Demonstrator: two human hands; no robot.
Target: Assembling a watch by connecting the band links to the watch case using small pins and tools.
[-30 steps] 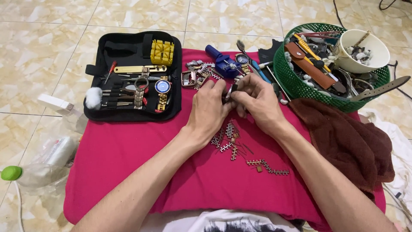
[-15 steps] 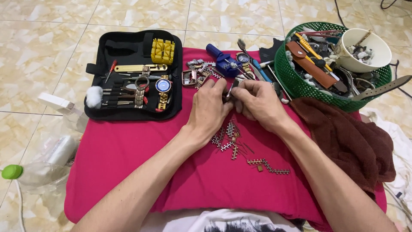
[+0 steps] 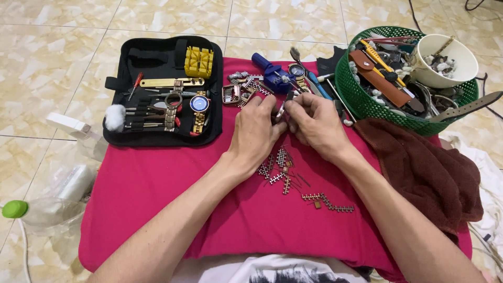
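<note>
Head view, looking down: pale marbled tile floor all round, and across it a wide magenta cloth-covered pad. On the pad's right edge, a crumpled dark brown towel. At upper left, an open black zip tool case with a yellow plastic block, small drivers and a blue-dialled gold wristwatch. At upper right, a round green plastic mesh basket crammed with tools and straps, plus a white bowl of small parts. At the far edge of the pad, a blue plastic link-removal tool. Centre stage: left hand and right hand drawn close, fingertips meeting, pinching a small silvery metal piece between them, held just above the pad. Below the wrists, scattered loose metal watch-band links, some in short chains, lying flat on the pad.
</note>
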